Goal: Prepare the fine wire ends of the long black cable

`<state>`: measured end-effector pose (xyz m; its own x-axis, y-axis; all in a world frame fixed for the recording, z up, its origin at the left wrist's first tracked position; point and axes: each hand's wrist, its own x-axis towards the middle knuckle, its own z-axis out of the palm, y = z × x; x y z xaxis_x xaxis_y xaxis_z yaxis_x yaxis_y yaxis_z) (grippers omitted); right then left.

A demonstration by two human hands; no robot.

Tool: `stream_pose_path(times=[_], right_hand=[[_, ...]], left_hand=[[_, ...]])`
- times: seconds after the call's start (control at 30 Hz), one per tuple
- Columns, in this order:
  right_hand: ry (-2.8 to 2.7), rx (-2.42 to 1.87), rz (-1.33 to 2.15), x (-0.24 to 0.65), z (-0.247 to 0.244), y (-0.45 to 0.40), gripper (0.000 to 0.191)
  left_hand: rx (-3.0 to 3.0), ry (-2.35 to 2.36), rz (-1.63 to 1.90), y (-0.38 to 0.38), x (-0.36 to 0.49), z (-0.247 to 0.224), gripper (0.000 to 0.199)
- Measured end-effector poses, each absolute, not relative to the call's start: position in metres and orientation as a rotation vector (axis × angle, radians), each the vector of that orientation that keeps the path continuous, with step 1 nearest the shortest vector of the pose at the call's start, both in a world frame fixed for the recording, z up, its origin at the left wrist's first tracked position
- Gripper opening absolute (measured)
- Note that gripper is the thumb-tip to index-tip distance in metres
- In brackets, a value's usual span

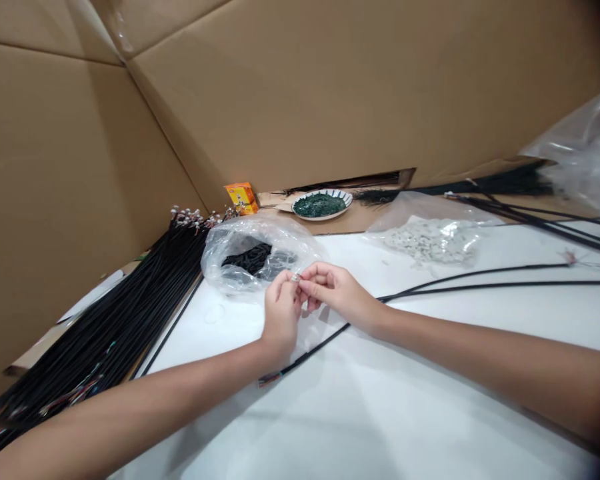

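Observation:
My left hand and my right hand meet above the white table, fingertips together. Pinched between them is a small white piece, perhaps a connector, though it is too small to be sure. Beneath my wrists runs a black cable, its end with coloured wires lying near my left forearm. Just behind my hands sits an open clear plastic bag with black pieces in it. To the right, another clear bag holds many small white parts.
A thick bundle of black cables lies along the left side. At the back stand an orange box and a plate of dark green material. More black cables lie at right. Cardboard walls close off the back and left.

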<state>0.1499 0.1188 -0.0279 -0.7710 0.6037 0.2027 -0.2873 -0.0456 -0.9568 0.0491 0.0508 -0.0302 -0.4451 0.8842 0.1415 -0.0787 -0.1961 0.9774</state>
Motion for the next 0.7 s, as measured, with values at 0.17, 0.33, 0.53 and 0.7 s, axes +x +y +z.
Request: stream_pose_path(times=[0.17,0.33,0.53,0.7], right_hand=[[-1.521,-0.263,1.934,0.151,-0.029,0.126,0.030],[-1.554,-0.182,1.948,0.151,-0.033,0.127,0.035],[-1.643,-0.140,2.010,0.149,-0.036,0.132,0.040],[-1.620,-0.148,2.128,0.148,-0.036,0.135,0.035]], left_hand=[[1.001,1.306,1.791,0.070,0.061,-0.028,0.028],[1.124,1.224,1.570,0.054,0.042,-0.022,0.036],[1.208,1.197,1.395,0.045,0.018,-0.033,0.030],[1.158,1.297,1.291,0.039,0.007,-0.033,0.028]])
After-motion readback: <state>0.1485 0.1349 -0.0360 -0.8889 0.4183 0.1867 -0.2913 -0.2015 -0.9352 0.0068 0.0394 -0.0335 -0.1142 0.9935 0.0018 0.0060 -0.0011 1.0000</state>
